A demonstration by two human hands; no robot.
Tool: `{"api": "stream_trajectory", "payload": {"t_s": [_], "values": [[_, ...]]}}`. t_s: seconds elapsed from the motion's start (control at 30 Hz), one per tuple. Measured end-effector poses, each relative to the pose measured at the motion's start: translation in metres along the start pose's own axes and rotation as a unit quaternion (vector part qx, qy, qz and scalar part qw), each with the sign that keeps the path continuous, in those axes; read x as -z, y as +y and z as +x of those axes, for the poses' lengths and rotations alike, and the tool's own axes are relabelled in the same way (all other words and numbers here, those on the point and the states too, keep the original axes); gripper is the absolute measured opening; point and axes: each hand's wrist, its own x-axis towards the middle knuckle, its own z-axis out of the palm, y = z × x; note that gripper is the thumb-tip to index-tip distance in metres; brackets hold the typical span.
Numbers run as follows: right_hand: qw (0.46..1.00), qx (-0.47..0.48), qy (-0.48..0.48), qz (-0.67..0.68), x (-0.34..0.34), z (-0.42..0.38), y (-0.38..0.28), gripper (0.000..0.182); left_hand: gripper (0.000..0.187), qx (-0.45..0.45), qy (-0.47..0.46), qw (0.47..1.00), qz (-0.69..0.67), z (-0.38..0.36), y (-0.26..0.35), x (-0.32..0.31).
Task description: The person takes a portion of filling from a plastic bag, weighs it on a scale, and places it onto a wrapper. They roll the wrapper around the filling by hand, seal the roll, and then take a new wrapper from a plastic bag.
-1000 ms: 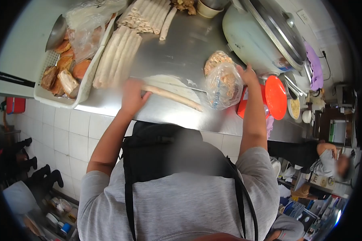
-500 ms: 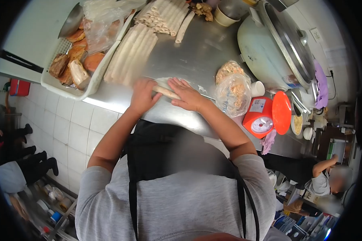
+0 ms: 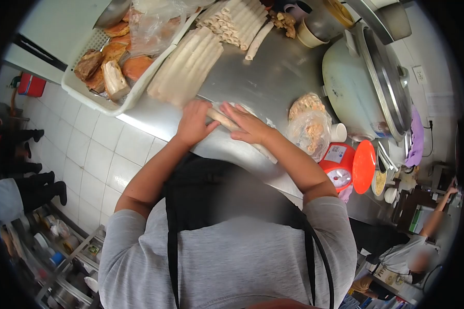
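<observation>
On the metal counter, a pale, thin roll (image 3: 224,119) lies slantwise under both hands. My left hand (image 3: 195,122) is at its upper left end, its thumb along the roll and its fingers close together over it. My right hand (image 3: 248,124) rests flat across the roll's middle with the fingers stretched out. The roll's lower right end (image 3: 264,152) shows past my right hand. Many similar rolls (image 3: 188,62) lie side by side just beyond my left hand, with another stack (image 3: 232,23) behind them.
A white basket (image 3: 134,95) of meat pieces stands at the left. To the right are a bag of filling (image 3: 309,129), a white cup (image 3: 338,133), a red scale (image 3: 339,162) and a large lidded pot (image 3: 353,82). Other people are at both sides.
The view has shifted, so the counter's things appear lower and further right. More of the roll's lower right end now shows beyond my right hand. Both hands remain on it.
</observation>
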Motion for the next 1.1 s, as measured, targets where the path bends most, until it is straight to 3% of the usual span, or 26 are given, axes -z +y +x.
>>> {"api": "stream_trajectory", "payload": {"t_s": [0.1, 0.2, 0.3, 0.4, 0.5, 0.6, 0.7, 0.8, 0.9, 0.93, 1.03, 1.1], "values": [[0.998, 0.009, 0.009, -0.056, 0.004, -0.017, 0.01, 0.089, 0.05, 0.006, 0.013, 1.0, -0.002, 0.0, 0.0, -0.001], [0.999, 0.048, 0.016, -0.019, -0.004, -0.005, 0.018, 0.095, 0.049, -0.009, 0.028, 1.0, 0.001, 0.0, 0.001, 0.0], [1.0, 0.003, -0.004, 0.003, -0.01, 0.026, 0.015, 0.096, 0.049, -0.031, 0.019, 0.999, -0.018, 0.002, 0.001, 0.001], [0.999, 0.031, -0.013, -0.039, -0.007, 0.036, 0.008, 0.094, 0.052, -0.02, 0.025, 0.999, -0.017, 0.001, 0.0, 0.0], [0.989, 0.006, -0.008, -0.147, -0.008, 0.02, 0.006, 0.095, 0.05, -0.028, 0.01, 1.0, 0.004, 0.001, -0.001, 0.001], [0.985, -0.05, 0.005, -0.163, -0.004, -0.012, 0.001, 0.092, 0.046, -0.039, 0.003, 0.999, 0.031, 0.002, 0.003, 0.002], [0.982, -0.109, 0.021, -0.155, -0.006, -0.047, -0.005, 0.091, 0.039, -0.123, -0.002, 0.991, 0.06, 0.007, 0.012, 0.008], [0.961, -0.187, 0.098, -0.177, -0.015, -0.062, -0.018, 0.085, 0.032, -0.188, -0.055, 0.98, 0.033, 0.013, 0.004, 0.0], [0.93, -0.205, 0.216, -0.216, -0.036, -0.029, -0.042, 0.065, 0.029, -0.196, -0.068, 0.978, 0.005, 0.017, -0.003, -0.006], [0.896, -0.186, 0.299, -0.269, -0.047, -0.014, -0.051, 0.044, 0.028, -0.203, -0.069, 0.977, -0.004, 0.019, -0.004, -0.007], [0.853, -0.27, 0.335, -0.296, -0.069, 0.007, -0.043, 0.037, 0.026, -0.225, -0.065, 0.972, -0.019, 0.025, -0.005, 0.0], [0.841, -0.277, 0.352, -0.304, -0.072, -0.007, -0.042, 0.033, 0.024, -0.249, -0.047, 0.967, -0.021, 0.03, -0.003, 0.005]]}}
